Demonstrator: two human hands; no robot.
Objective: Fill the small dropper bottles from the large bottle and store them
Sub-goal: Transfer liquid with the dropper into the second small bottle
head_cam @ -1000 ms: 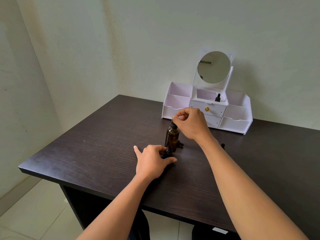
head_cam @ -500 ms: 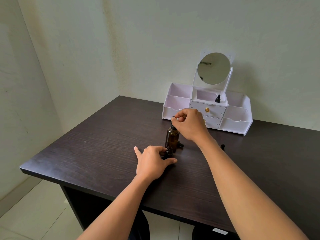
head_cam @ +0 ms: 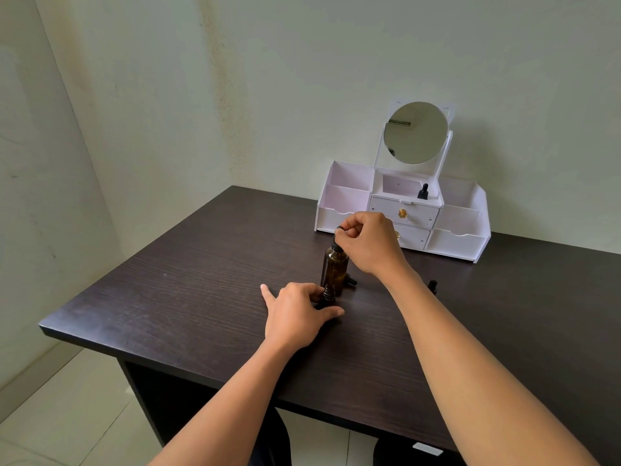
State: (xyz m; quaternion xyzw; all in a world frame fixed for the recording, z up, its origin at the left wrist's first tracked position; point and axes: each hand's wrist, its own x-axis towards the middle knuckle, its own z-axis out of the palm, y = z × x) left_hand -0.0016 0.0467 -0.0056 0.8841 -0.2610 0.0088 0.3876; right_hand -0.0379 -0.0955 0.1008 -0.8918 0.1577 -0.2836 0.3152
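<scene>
I judge the job to be somewhere between early and midway. One small dropper bottle (head_cam: 422,192) stands capped in the middle top compartment of the white organizer (head_cam: 457,242), under the round mirror (head_cam: 416,132) at the far side of the table (head_cam: 188,297). Everything else sits nearer me.

The left hand (head_cam: 299,312) grips a second small bottle (head_cam: 327,295) upright on the table. Thumb and curled fingers wrap round it, and the index finger lies stretched out to the left. I can see its ribbed neck bare, so I take it to be uncapped and waiting for liquid.

Just behind it stands the large bottle (head_cam: 334,269). It is upright, of amber see-through glass, and I cannot tell how full it is. The right hand (head_cam: 368,242) pinches the black dropper top (head_cam: 339,228) above that bottle's neck, fingertips clamped together on it.

A dark piece (head_cam: 351,281) lies just right of the large bottle's base. Another dark piece (head_cam: 432,286) sits farther right, partly hidden by the right forearm. I cannot make out whether they are bottles or loose caps.

This bottle has yet to be filled, capped and stored, and probably others too.
</scene>
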